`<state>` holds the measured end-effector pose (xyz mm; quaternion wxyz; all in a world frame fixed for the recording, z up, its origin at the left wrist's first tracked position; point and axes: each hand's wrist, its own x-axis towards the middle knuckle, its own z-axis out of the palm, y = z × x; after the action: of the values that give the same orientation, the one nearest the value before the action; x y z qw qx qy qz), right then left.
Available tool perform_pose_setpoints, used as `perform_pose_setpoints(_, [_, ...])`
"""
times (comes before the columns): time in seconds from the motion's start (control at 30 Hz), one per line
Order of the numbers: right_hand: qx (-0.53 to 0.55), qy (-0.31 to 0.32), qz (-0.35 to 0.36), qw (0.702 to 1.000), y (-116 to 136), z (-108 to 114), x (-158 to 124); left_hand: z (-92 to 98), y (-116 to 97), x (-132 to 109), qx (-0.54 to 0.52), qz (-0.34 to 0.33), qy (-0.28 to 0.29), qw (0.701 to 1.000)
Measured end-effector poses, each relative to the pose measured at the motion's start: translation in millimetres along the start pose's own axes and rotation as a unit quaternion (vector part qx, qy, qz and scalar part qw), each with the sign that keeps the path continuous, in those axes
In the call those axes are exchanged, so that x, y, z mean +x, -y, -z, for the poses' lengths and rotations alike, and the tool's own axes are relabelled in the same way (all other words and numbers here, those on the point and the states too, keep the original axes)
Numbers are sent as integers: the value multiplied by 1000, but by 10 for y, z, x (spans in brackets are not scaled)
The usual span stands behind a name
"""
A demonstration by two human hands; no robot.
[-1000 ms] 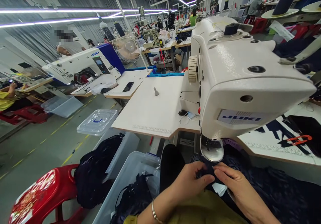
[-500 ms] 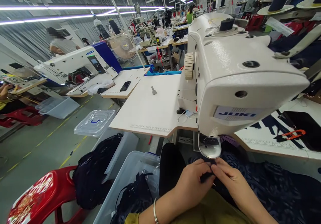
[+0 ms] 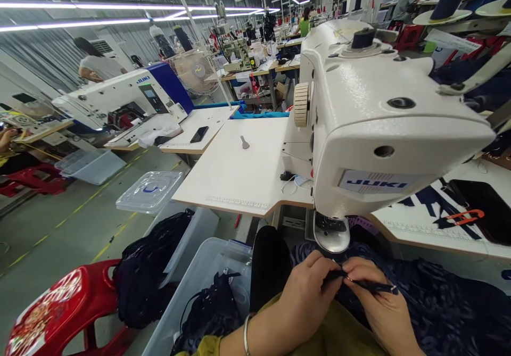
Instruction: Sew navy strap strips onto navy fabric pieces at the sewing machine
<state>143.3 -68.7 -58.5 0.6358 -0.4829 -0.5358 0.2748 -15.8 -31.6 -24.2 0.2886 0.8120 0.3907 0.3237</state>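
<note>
Your left hand and right hand pinch the dark strap, fingers nearly closed, probably for steady control; the sewing machine stands toward one o'clock.

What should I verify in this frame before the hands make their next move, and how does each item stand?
1. Left hand gripping the dark strip: ok.
2. Right hand gripping the same strip: ok.
3. Fingers clear of the sewing machine: cannot tell; they appear just below its metal end, depth unclear.
4. Orange snips away from both hands: ok, over by the phone.
5. Strip fully visible: not ok, fingers hide part.
</note>
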Motion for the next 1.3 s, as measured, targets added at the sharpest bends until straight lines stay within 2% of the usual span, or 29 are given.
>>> perform_pose_setpoints(0.13, [11, 18, 41, 999, -16, 16, -25, 24, -36, 9, -11, 3, 1, 1000])
perform_pose_setpoints(0.4, [41, 35, 45, 998, -46, 13, -10, 26, -49, 27, -37, 16, 22, 999])
perform_pose_setpoints(0.5, [49, 44, 7, 998, 26, 31, 41, 50, -38, 34, -39, 25, 44, 998])
perform_pose_setpoints(0.63, [0, 68, -129, 989, 124, 105, 171, 184, -64, 124, -42, 26, 76, 996])
perform_pose_setpoints(0.7, [-18, 74, -184, 980, 141, 120, 259, 258, -80, 203, -11, 6, 68, 998])
perform_pose_setpoints(0.77, [-34, 71, -215, 973, 143, 94, 349, 307, -80, 290, 56, -26, 32, 998])
perform_pose_setpoints(0.93, [-84, 36, -213, 973, 117, -70, 486, 335, -19, 430, 209, -104, -53, 971])
perform_pose_setpoints(1.0, [-87, 35, -193, 977, 92, -107, 510, 334, 14, 414, 231, -172, -45, 957])
perform_pose_setpoints(1.1, [-93, 31, -182, 978, 52, -109, 549, 303, 65, 323, 259, -249, 3, 933])
perform_pose_setpoints(1.17, [-74, 41, -205, 975, 42, -94, 586, 255, 99, 251, 287, -251, 9, 924])
perform_pose_setpoints(1.3, [-9, 59, -243, 968, 72, -65, 686, 163, 152, 162, 349, -252, -32, 902])
